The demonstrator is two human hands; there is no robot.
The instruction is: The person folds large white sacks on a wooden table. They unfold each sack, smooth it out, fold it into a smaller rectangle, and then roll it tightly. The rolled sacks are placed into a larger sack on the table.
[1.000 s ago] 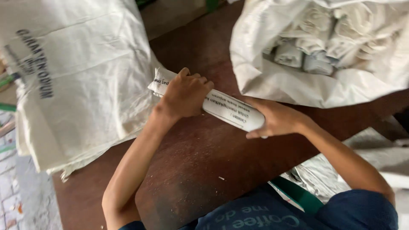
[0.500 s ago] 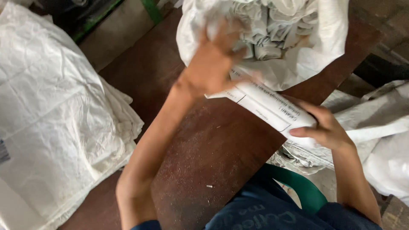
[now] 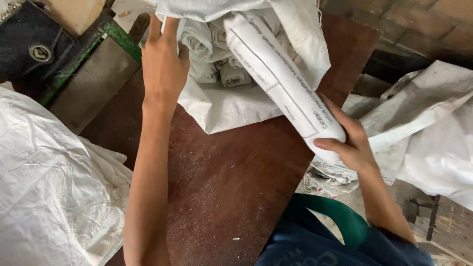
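Observation:
My right hand [image 3: 349, 143] grips the near end of a rolled white woven sack [image 3: 282, 80], a tight tube with dark printing. Its far end pokes into the mouth of a large white woven bag [image 3: 231, 108] lying on the brown wooden table [image 3: 217, 187]. Several similar rolled sacks [image 3: 217, 69] lie inside that bag. My left hand [image 3: 164, 61] holds the left edge of the bag's mouth, fingers stretched upward along the fabric.
A stack of flat white sacks [image 3: 47, 192] covers the table's left side. More crumpled white sacks [image 3: 433, 128] lie on the right, off the table. A green chair back [image 3: 340, 216] is near my body. A green metal frame [image 3: 98, 44] runs at upper left.
The roll has travelled from the table's middle toward the big bag, and its tip now sits in the opening. My left hand left the roll and took the bag's edge.

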